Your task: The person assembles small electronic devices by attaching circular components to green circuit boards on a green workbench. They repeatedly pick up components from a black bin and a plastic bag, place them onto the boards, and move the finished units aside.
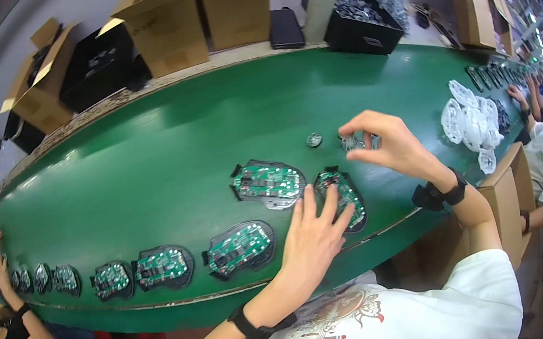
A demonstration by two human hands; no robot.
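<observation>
My left hand has its fingers spread. Its fingertips rest on a green circuit board in a black shell standing near the front edge of the belt. Just left of them lies another green circuit board in a black shell, with a clear piece showing beneath it. Up and to the right, my right hand curls thumb and forefinger around a small round metallic-looking part; the fingers partly hide it. A similar small round part sits on the green surface to its left.
More boards in shells line the front edge leftward. White plastic pieces are heaped at right. Cardboard boxes and a black bin of small parts stand along the back. Co-workers' arms show at far left and far right.
</observation>
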